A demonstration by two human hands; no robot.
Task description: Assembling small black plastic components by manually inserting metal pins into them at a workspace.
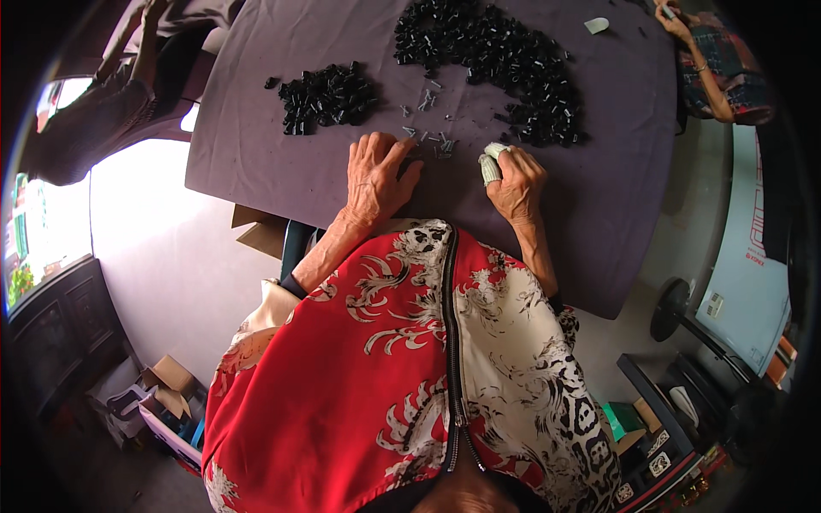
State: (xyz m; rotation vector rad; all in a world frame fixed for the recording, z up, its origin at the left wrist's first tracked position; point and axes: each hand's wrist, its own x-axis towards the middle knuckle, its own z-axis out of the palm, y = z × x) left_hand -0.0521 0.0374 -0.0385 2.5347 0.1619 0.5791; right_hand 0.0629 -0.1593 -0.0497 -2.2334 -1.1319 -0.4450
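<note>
My left hand rests on the cloth-covered table, its thumb and index finger apart with nothing visible between them. Just beyond its fingertips lie small thin silvery pieces, loosely scattered. To the right, my right hand is curled closed. Pale covers wrap its thumb and index finger; whatever these pinch, if anything, is hidden. A small pile of short black parts sits beyond my left hand. The larger heap of black parts spreads from the far middle down toward my right hand.
A white rounded piece lies at the table's far right. Other people sit around the table: an arm at far right, a dark-clothed person at far left. Boxes stand on the floor at left, a black stand at right.
</note>
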